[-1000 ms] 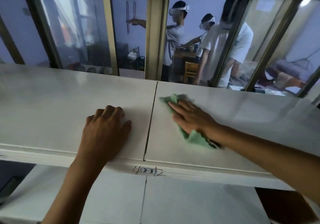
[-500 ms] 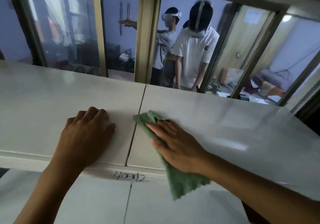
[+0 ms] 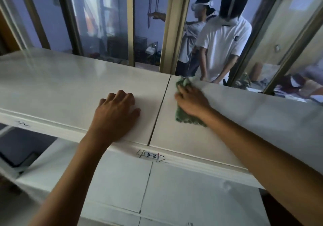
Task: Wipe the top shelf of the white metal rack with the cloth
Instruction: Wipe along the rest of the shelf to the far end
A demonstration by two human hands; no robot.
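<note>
The white metal rack's top shelf spans the view, split by a dark seam near the middle. A green cloth lies on the right panel, close to the seam and reaching toward the back edge. My right hand presses flat on the cloth, fingers pointing away from me; the cloth shows beyond the fingertips and beside the wrist. My left hand rests palm down on the left panel near the front edge, fingers slightly bent, holding nothing.
A lower white shelf sits beneath, with a handwritten label on the top shelf's front lip. Behind the rack stand glass panes in a tan frame. Two people in headsets stand beyond the glass.
My right hand has pushed the cloth away from the front edge toward the back of the shelf; the cloth no longer hangs over the lip. My left hand stays put.
</note>
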